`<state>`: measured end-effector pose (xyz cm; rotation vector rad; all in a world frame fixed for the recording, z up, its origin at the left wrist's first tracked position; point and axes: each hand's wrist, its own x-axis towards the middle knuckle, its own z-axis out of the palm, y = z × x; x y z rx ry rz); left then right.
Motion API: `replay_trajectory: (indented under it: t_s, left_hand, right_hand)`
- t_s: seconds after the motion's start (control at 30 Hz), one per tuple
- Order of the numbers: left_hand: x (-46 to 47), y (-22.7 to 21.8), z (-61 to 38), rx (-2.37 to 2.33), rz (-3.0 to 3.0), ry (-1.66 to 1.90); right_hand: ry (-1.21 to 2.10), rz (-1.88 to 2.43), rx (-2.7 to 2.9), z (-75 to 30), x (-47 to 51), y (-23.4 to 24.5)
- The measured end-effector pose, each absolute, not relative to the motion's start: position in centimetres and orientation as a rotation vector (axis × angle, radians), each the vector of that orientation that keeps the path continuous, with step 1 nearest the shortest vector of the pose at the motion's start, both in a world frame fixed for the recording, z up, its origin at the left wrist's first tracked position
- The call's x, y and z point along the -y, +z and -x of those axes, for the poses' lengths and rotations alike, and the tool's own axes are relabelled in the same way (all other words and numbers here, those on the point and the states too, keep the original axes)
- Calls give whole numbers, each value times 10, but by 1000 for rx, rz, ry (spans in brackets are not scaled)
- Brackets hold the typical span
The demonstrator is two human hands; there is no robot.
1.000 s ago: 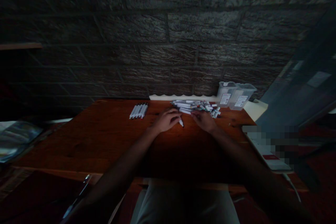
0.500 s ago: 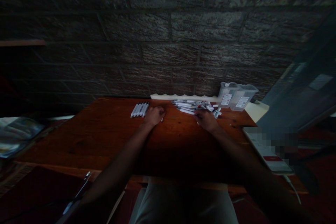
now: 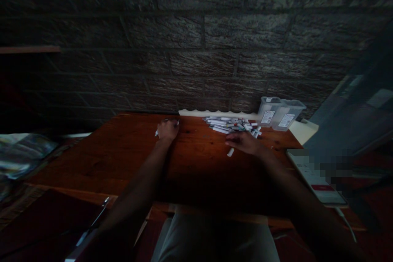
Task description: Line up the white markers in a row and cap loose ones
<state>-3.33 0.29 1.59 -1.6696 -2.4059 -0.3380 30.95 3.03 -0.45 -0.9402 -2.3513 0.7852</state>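
Observation:
My left hand (image 3: 168, 130) is at the far left part of the table, closed around a white marker (image 3: 178, 123); only an end of it shows beside the fingers. Under and beside that hand lies the row of white markers, almost wholly covered, with one end (image 3: 156, 133) visible. My right hand (image 3: 244, 142) has its fingers stretched and apart, just in front of the marker pile (image 3: 221, 123). Close below its fingertips is a short white marker cap (image 3: 230, 152), apart from the hand.
Two clear plastic containers (image 3: 282, 119) with labels stand at the back right. A white scalloped strip (image 3: 215, 113) runs along the stone wall (image 3: 190, 65). A laptop-like device (image 3: 316, 178) with a cable lies at the right edge of the wooden table (image 3: 123, 155).
My left hand has moved left with the marker, onto the row. My right hand has shifted slightly nearer and its fingers have opened; the white cap now shows clear of it.

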Motion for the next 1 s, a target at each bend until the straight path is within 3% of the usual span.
replay_trajectory:
  t_s: [0.17, 0.43, 0.57, 0.73, 1.0]
  left_hand:
    - [-4, 10, 45, 2458, 1555, -489]
    - [-4, 9, 50, 2632, 1558, -399]
    - [-3, 10, 50, 2653, 1509, -401]
    - [-1, 12, 51, 2761, 1442, -442]
    - [-8, 9, 72, 2802, 1415, -514]
  right_hand:
    - [1054, 891, 2407, -317, -23, 8]
    - [1126, 828, 2514, -311, -18, 8]
    - [836, 911, 2390, -313, -28, 3]
    - [244, 1366, 2122, -334, -48, 7]
    - [73, 1541, 2076, -340, -54, 0]
